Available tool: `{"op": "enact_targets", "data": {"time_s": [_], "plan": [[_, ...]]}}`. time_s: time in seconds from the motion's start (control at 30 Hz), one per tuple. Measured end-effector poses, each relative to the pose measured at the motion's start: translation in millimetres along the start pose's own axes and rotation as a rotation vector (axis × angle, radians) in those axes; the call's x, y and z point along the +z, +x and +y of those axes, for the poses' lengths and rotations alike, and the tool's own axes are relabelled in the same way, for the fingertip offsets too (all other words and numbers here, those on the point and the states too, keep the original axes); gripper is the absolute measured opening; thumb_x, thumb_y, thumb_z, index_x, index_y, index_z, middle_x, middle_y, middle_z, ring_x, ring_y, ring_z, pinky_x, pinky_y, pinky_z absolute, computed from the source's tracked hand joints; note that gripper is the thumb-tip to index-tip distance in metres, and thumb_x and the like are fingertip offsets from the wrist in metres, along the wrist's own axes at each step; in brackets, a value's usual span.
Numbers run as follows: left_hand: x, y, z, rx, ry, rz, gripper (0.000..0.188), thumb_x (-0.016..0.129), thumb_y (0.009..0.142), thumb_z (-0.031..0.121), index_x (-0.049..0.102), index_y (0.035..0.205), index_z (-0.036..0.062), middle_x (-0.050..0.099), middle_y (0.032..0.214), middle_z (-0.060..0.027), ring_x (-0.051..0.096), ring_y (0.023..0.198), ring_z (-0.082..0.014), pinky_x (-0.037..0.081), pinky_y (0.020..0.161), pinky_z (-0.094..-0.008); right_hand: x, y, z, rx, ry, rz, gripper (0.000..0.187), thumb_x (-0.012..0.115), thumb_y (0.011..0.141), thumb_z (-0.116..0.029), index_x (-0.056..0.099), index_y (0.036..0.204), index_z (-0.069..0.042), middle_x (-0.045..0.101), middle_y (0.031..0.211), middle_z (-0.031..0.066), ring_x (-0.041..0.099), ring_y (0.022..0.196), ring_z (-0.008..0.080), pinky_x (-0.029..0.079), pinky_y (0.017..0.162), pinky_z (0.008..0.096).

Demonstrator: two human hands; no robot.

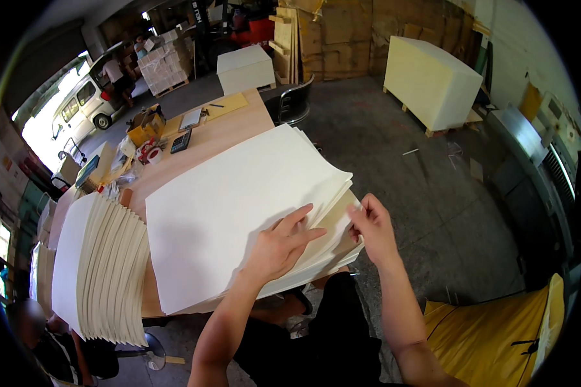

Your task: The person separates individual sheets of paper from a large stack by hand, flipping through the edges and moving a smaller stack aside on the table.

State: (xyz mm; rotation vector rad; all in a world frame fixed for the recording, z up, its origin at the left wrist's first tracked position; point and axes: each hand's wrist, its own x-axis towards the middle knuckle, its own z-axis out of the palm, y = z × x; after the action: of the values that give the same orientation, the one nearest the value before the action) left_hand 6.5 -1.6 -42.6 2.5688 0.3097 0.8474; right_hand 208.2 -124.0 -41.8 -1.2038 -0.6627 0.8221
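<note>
A thick stack of large cream paper sheets (232, 206) lies on a wooden table (219, 132). My left hand (281, 245) rests flat on the top sheets near the stack's right corner, fingers spread. At that corner my right hand (371, 229) pinches the edges of several sheets, which are fanned apart there. To the left, a second stack of paper sheets (103, 264) lies fanned out in overlapping steps.
A calculator (181, 140), tape rolls (150, 153), a cardboard box (145, 126) and papers sit at the table's far end. A chair (294, 103) stands beyond. Wrapped pallets (429, 80) and a white van (84, 103) are farther off. Another person (42, 335) sits lower left.
</note>
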Motion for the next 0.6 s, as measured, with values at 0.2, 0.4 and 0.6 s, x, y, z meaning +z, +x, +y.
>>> {"op": "enact_targets", "data": {"time_s": [0.2, 0.4, 0.6], "plan": [[3.4, 0.0, -5.3, -0.058, -0.139, 0.051, 0.031, 0.066, 0.089, -0.002, 0.08, 0.11, 0.0162, 0.061, 0.141, -0.0129, 0.072, 0.11, -0.0285, 0.06, 0.093, -0.0372, 1.8, 8.9, -3.0, -0.074, -0.258, 0.042, 0.044, 0.071, 0.1, -0.034, 0.046, 0.073, -0.008, 0.053, 0.062, 0.0009, 0.052, 0.055, 0.0094, 0.039, 0.05, 0.0273], [4.7, -1.7, -9.3, -0.059, -0.124, 0.039, 0.028, 0.075, 0.087, 0.012, 0.079, 0.113, 0.0206, 0.062, 0.14, -0.0123, 0.071, 0.111, -0.0304, 0.059, 0.093, -0.039, 8.5, 11.6, -5.2, -0.334, -0.675, 0.057, 0.036, 0.065, 0.102, -0.032, 0.056, 0.076, -0.01, 0.058, 0.064, 0.0, 0.058, 0.055, 0.0082, 0.043, 0.049, 0.0243], [-3.2, 0.2, 0.0, -0.031, -0.089, 0.004, 0.044, 0.09, 0.076, 0.031, 0.079, 0.118, 0.0209, 0.059, 0.144, -0.0102, 0.07, 0.114, -0.031, 0.058, 0.098, -0.0409, 4.9, 10.2, -11.8, 0.092, 0.019, -0.035, 0.033, 0.069, 0.099, -0.03, 0.059, 0.077, -0.009, 0.057, 0.063, -0.0008, 0.057, 0.055, 0.0082, 0.042, 0.049, 0.0242]]}}
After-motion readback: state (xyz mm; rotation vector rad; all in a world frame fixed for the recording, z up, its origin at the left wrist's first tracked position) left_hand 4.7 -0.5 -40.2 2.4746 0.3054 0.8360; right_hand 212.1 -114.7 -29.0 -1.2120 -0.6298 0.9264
